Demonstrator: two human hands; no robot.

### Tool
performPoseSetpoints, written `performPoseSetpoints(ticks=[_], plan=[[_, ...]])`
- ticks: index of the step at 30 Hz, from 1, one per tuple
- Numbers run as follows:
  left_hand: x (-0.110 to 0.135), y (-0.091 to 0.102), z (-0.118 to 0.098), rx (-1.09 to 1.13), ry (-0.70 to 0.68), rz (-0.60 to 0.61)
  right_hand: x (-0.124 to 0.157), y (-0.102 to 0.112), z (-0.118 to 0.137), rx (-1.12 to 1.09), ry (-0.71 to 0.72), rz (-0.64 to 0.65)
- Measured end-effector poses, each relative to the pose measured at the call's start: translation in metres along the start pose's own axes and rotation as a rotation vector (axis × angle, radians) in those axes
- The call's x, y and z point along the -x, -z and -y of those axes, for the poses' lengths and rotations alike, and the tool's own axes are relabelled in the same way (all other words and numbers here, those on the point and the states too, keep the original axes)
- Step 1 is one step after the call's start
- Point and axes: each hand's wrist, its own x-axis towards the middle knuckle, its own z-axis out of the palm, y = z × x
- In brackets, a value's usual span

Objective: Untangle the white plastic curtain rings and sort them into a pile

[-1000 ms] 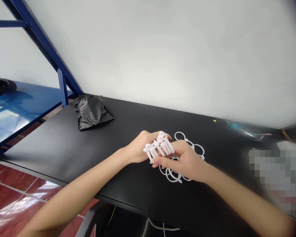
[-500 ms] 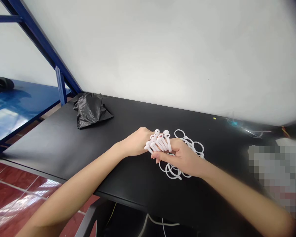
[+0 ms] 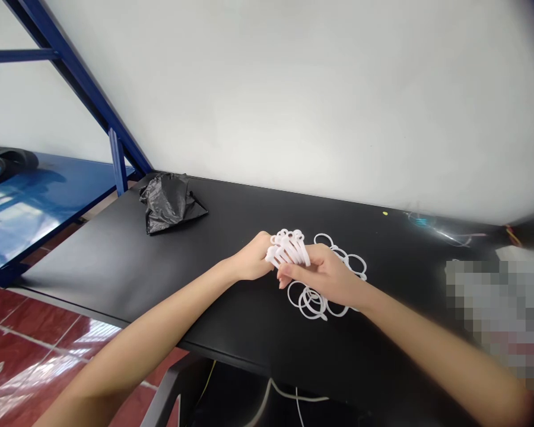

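Observation:
Several white plastic curtain rings [image 3: 289,249], each with a small eyelet, are bunched side by side between my hands above the black table [image 3: 244,207]. My left hand [image 3: 254,256] is closed at the left end of the bunch, its fingertips largely hidden behind the rings. My right hand [image 3: 327,273] curls around the bunch from the right, thumb in front near the lower edge. Whether the rings are looped over fingers I cannot tell. Below and behind my right hand, a loose pile of the same rings [image 3: 312,305] lies on the table, partly covered by that hand.
A crumpled black plastic bag [image 3: 171,204] lies at the table's back left. A clear bag [image 3: 431,228] and a yellow scrap [image 3: 385,213] are at the back right. A blue metal frame [image 3: 89,95] stands left; a white wall [image 3: 293,101] rises behind.
The eyelets of the bunched rings now sit closer together and more evenly in a row. Both hands stay close together; the view has shifted slightly.

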Motion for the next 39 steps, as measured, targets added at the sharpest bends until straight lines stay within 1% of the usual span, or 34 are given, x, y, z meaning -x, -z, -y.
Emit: performPoseSetpoints(ticks=[3, 6, 8, 10, 12, 14, 17, 20, 23, 26, 29, 33, 35, 39], plan=[[0.0, 0.005, -0.007, -0.183, 0.011, -0.078, -0.001, 0.002, 0.0, -0.117, -0.089, -0.1], [0.002, 0.008, -0.01, -0.49, 0.008, -0.13, -0.001, 0.005, 0.001, -0.108, -0.106, -0.162], [0.003, 0.009, -0.008, -0.666, -0.045, -0.104, 0.0, 0.005, 0.002, -0.093, -0.124, -0.151], [0.003, 0.008, -0.004, -0.741, -0.091, -0.058, 0.0, 0.004, 0.003, -0.064, -0.152, -0.118], [0.003, 0.007, -0.001, -0.69, -0.099, -0.024, 0.002, 0.001, 0.003, -0.017, -0.151, -0.09], [0.003, 0.006, 0.0, -0.569, -0.103, -0.012, 0.004, -0.001, 0.004, 0.039, -0.095, -0.086], [0.004, 0.008, -0.001, -0.405, -0.071, -0.058, 0.008, -0.002, 0.007, 0.116, 0.012, -0.084], [0.005, 0.009, -0.002, -0.335, -0.064, -0.092, 0.009, 0.001, 0.009, 0.122, 0.04, -0.051], [0.005, 0.009, -0.002, -0.336, -0.131, -0.088, 0.008, 0.003, 0.009, 0.05, 0.017, -0.022], [0.005, 0.008, -0.004, -0.344, -0.151, -0.1, 0.007, 0.004, 0.008, -0.029, -0.011, 0.0], [0.006, 0.005, -0.008, -0.363, -0.145, -0.118, 0.007, 0.005, 0.007, -0.014, -0.02, 0.033], [0.007, 0.001, -0.011, -0.391, -0.142, -0.172, 0.006, 0.006, 0.009, 0.005, 0.01, 0.081], [0.008, -0.001, -0.009, -0.411, -0.185, -0.204, 0.006, 0.006, 0.01, 0.0, 0.026, 0.111], [0.008, -0.002, -0.004, -0.543, -0.344, -0.29, 0.007, 0.008, 0.011, 0.016, 0.031, 0.118]])
